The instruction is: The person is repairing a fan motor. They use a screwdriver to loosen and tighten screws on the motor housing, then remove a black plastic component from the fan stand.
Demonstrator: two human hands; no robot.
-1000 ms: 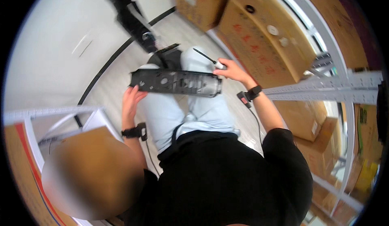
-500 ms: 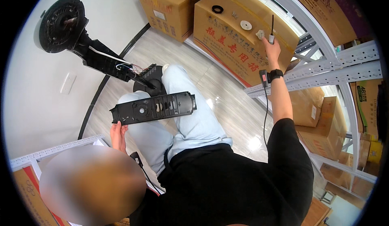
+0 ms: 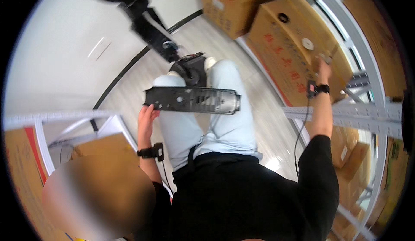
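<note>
A long black plastic panel lies across my thighs, its slots and a round hole showing. My left hand grips it at its left end, fingertips over the near edge. On the far right my right hand is at the top of a large cardboard box. Its fingers are smeared by motion, beside a small pale thing I cannot make out. Also on that box are a white disc and a black ring. Beyond my knees stands a black device with an opened column and exposed wires.
The device's round base is on the floor by my feet. Metal shelving with boxes runs along the right. Another shelf is at the left, and a second carton stands at the back. A cable hangs from each wrist strap.
The whole view has shifted, so the scene sits further right and the device's top is cut off. The screwdriver seen at my right hand is now blurred beyond recognition. My left hand still holds the panel.
</note>
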